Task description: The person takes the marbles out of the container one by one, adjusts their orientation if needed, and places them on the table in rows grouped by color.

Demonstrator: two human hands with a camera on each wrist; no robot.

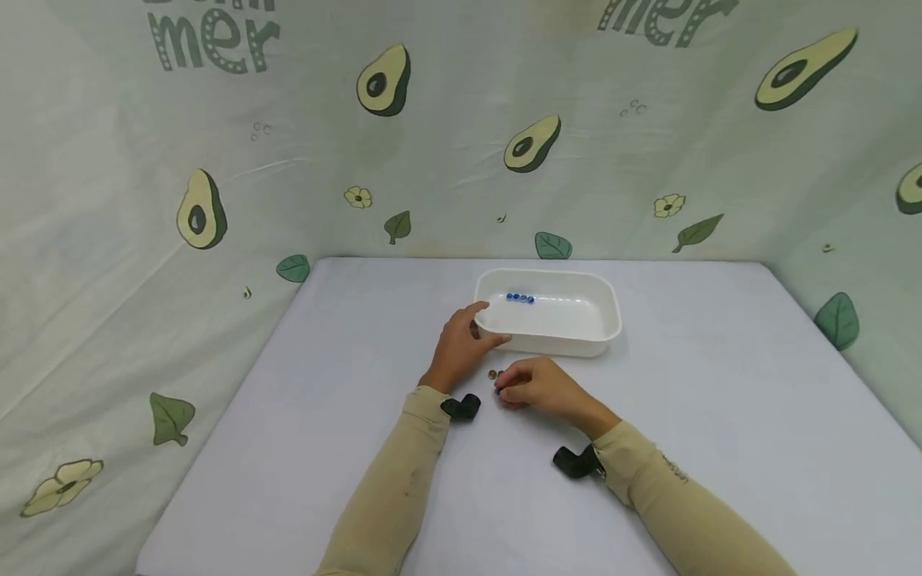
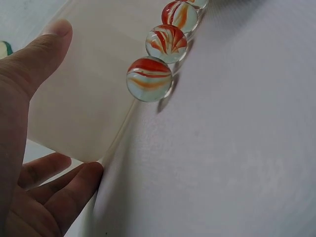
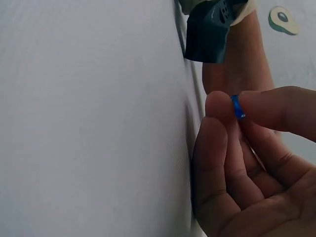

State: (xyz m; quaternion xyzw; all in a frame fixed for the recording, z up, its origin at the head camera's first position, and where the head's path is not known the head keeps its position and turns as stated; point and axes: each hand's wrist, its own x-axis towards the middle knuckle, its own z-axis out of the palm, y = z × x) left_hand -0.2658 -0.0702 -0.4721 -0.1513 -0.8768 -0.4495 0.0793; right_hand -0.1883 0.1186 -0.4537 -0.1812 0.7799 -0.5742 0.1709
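At its left front corner, a white tray (image 1: 605,342) is held by my left hand (image 1: 458,346), the thumb along the front wall and the fingers round the side. In the left wrist view, my thumb (image 2: 47,54) lies against the tray wall (image 2: 94,89). Beside that wall, clear glass marbles (image 2: 149,79) with red and orange swirls sit in a row. My right hand (image 1: 543,390) is just in front of the tray, partly covering that row. Between its thumb and fingertips it pinches a blue marble (image 3: 237,107), mostly hidden by the fingers.
Inside the tray, several blue marbles (image 1: 520,298) stand in a line near the back left. A white cloth covers the table (image 1: 346,352). Behind it hangs a pale curtain (image 1: 446,160) printed with avocados and leaves. Each wrist carries a black camera mount (image 1: 574,462).
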